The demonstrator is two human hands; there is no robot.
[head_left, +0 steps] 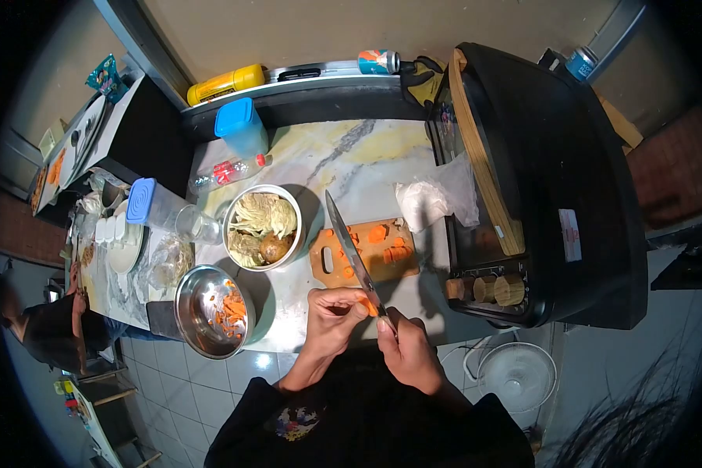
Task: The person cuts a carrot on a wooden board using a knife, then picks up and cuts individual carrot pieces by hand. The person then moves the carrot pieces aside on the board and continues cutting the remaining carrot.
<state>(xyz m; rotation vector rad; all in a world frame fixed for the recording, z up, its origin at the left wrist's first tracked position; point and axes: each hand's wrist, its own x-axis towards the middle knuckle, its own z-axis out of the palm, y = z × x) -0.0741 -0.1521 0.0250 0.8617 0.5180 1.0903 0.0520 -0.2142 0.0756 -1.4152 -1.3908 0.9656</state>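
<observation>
My left hand [331,321] pinches a piece of carrot [368,306] at the near edge of the counter. Closed round the handle of a long kitchen knife [346,243], my right hand [407,349] holds the blade pointing up and away from me, its lower part right against the carrot. Beneath the blade in this view lies an orange cutting board [335,273] with carrot slices [377,233] scattered on it. To the left stand a steel bowl [191,312] with cut carrot [231,308] and a white bowl [228,248] holding cabbage [259,214] and a potato-like item [276,247].
A black oven [554,179] with wooden knobs fills the right side, a plastic bag of white stuff [425,204] beside it. A plastic bottle [218,173] and blue-lidded containers [240,125] stand behind the bowls. Another person [62,331] is at far left.
</observation>
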